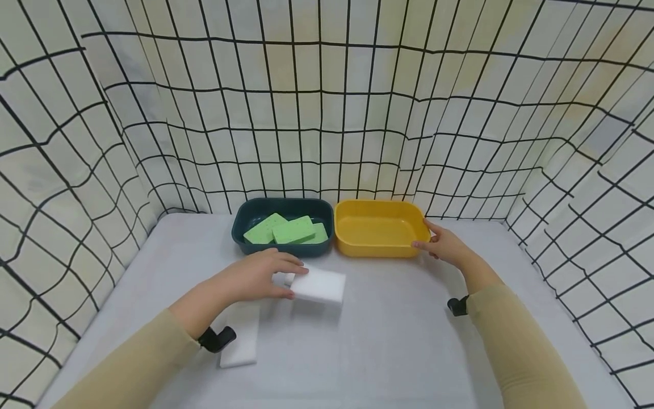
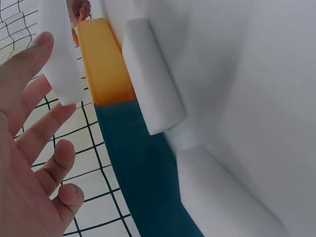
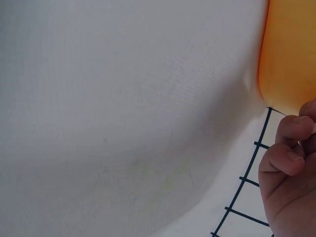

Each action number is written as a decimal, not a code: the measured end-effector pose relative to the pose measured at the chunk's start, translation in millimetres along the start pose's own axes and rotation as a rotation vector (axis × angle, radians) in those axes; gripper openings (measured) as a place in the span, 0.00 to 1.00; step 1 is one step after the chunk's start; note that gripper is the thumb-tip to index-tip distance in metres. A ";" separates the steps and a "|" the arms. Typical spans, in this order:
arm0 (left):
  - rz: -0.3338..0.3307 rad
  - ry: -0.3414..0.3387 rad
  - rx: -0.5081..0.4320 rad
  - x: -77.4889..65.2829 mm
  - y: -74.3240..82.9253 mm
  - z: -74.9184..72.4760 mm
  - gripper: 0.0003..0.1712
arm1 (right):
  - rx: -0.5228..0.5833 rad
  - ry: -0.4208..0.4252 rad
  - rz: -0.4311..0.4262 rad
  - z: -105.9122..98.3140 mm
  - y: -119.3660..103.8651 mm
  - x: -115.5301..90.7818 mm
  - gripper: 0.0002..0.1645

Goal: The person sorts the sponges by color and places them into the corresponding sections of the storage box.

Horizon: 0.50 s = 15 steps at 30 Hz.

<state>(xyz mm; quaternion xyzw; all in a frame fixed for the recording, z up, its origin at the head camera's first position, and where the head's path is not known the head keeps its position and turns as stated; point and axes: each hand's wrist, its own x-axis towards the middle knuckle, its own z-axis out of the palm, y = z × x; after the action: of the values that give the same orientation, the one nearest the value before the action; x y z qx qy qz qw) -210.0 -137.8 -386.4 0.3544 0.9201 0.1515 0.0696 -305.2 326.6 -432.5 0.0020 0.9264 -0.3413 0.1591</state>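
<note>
My left hand (image 1: 263, 275) pinches a white sponge block (image 1: 322, 285) between thumb and fingertips, just in front of the dark teal tray (image 1: 281, 249). In the left wrist view that held sponge block (image 2: 61, 54) stands up between the thumb and fingers. Two more white blocks lie on the cloth there, an upper one (image 2: 153, 79) and a lower one (image 2: 222, 192). One white block (image 1: 242, 338) shows beneath the left wrist. At the right end of the yellow tray (image 1: 375, 250), my right hand (image 1: 447, 245) grips the wall, thumb in front; its curled fingers (image 3: 289, 158) show at the tray's corner.
Several green sponges (image 1: 293, 230) lie piled in the teal tray, which stands side by side with the yellow one at the table's back edge. A black wire grid (image 1: 322, 130) over pale cloth rises behind and along both sides. White cloth (image 1: 388, 341) covers the table.
</note>
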 end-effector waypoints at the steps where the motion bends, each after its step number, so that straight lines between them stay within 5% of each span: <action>1: -0.007 0.005 -0.002 3.3 -0.6 -1.5 0.31 | -0.001 0.001 0.001 -0.3 -0.1 -0.4 0.67; 15: -0.146 0.063 -0.034 81.1 -5.0 -18.2 0.31 | -0.004 0.006 -0.011 0.6 -0.6 -0.3 0.63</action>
<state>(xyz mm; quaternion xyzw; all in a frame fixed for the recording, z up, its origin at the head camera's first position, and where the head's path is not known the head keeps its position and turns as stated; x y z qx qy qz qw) -277.4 -90.9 -372.6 0.2804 0.9425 0.1727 0.0576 -304.8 325.8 -432.5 -0.0025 0.9276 -0.3402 0.1545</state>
